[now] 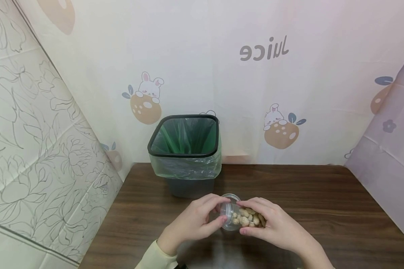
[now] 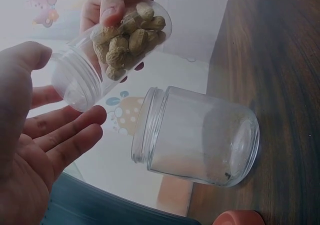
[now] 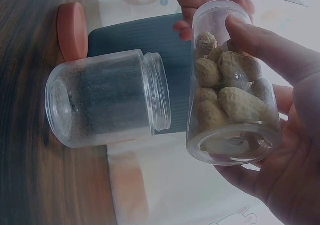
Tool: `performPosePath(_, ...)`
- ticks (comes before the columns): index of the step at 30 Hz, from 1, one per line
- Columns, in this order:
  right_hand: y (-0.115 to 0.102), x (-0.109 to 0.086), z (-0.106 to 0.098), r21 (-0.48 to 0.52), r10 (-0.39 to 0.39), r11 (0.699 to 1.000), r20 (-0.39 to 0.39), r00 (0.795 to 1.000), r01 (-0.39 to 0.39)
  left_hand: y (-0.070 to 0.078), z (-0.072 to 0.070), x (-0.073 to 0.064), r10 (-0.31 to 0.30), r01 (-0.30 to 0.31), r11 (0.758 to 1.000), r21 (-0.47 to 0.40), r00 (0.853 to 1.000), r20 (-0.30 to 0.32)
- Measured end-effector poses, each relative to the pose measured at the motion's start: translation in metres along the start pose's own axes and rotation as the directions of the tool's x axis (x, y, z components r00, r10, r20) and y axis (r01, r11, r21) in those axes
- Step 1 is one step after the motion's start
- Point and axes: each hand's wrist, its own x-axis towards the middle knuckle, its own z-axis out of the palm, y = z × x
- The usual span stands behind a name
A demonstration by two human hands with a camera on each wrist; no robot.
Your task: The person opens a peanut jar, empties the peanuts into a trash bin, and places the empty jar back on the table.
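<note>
My right hand [image 1: 279, 224] grips a clear plastic jar [image 3: 235, 150] by its body, with several unshelled peanuts [image 2: 137, 41] inside. The jar lies tilted, its mouth end turned toward my left hand [image 1: 196, 220]. Thumb and fingers of the left hand are at opposite sides of that threaded mouth end, pinching it; whether a clear cap covers it I cannot tell. Below both hands, a wider glass jar [image 2: 200, 135] stands upright and uncovered on the table. Only a small dark speck shows inside it, near the base.
Behind the hands stands a dark bin [image 1: 192, 188] with a green translucent bag folded over its rim. An orange-red lid [image 3: 72, 32] lies on the wooden table [image 1: 289, 186] between glass jar and bin. Printed curtains [image 1: 205, 56] hang behind and at both sides.
</note>
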Motion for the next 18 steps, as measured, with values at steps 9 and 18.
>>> performPosePath(9,-0.0008,0.0000,-0.0002,-0.002,0.010,1.000,0.003,1.000,-0.010,0.0001,-0.0005,0.0006,0.003,-0.003,1.000,0.007,1.000,-0.001)
performPosePath(18,-0.0012,0.0002,0.0001,0.006,0.030,1.000,0.011,1.000,-0.030,0.0002,-0.0009,0.0002,-0.009,0.009,1.000,0.008,1.000,0.010)
